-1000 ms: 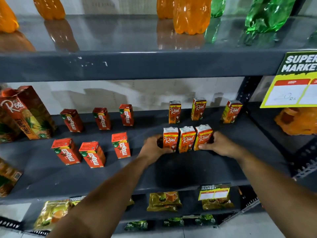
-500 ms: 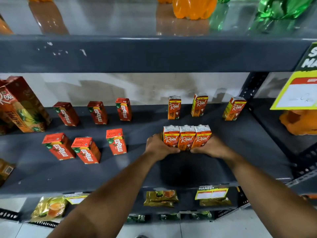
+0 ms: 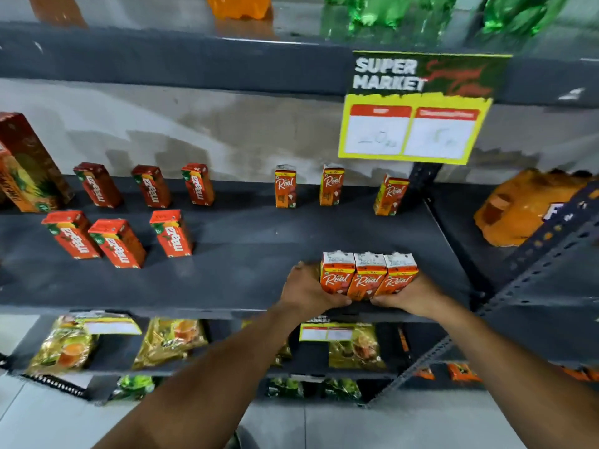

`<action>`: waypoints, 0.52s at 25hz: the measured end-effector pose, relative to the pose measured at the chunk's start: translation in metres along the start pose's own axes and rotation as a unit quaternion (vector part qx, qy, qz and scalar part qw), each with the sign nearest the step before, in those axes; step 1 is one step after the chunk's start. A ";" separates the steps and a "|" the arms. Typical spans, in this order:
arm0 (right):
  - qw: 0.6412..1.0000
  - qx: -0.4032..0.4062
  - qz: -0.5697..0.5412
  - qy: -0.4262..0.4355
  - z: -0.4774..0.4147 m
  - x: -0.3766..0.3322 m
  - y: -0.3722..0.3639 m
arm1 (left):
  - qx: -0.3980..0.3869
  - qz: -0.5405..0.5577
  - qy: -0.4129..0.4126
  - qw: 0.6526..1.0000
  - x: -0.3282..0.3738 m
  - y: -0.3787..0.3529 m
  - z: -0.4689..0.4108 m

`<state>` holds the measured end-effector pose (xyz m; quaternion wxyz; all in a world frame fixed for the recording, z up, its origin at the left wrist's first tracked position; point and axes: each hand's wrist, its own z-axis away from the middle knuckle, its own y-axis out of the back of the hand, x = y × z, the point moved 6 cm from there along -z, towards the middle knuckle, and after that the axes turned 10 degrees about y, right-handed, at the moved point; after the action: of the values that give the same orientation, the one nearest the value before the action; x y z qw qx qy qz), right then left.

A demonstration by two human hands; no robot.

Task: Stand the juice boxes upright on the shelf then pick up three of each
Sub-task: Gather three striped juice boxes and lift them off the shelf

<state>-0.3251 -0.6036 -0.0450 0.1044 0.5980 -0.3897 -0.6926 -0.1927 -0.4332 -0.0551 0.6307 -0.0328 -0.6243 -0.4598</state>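
Observation:
Three orange Real juice boxes are pressed side by side into one block near the front edge of the dark shelf. My left hand clamps the block's left end and my right hand clamps its right end. The block looks raised slightly off the shelf. Three more Real boxes stand upright along the back. To the left, several red Maaza boxes stand upright in two rows.
A large Real carton stands at the far left. A yellow Super Market price sign hangs from the shelf above. Orange and green bottles line the top shelf. An orange packet lies to the right. Snack packets fill the lower shelves.
Both hands closed in on the three Real boxes, squeezed them together and drew the block toward the shelf's front edge. The camera has swung to the right.

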 end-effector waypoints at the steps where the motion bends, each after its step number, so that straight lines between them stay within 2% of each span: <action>1: 1.000 -0.004 0.006 0.002 0.006 0.003 0.002 | 0.004 -0.007 -0.009 1.000 0.002 -0.005 0.004; 4: 1.000 -0.014 0.014 0.014 0.017 0.005 0.004 | 0.001 -0.025 -0.019 1.000 0.002 -0.014 0.008; 13: 1.000 -0.007 -0.027 0.007 0.017 0.007 0.008 | -0.025 0.000 0.043 0.999 0.002 -0.016 0.006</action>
<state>-0.3444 -0.6059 -0.0451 0.0928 0.6124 -0.3676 -0.6937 -0.2076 -0.4394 -0.0608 0.6557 -0.0286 -0.5851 -0.4764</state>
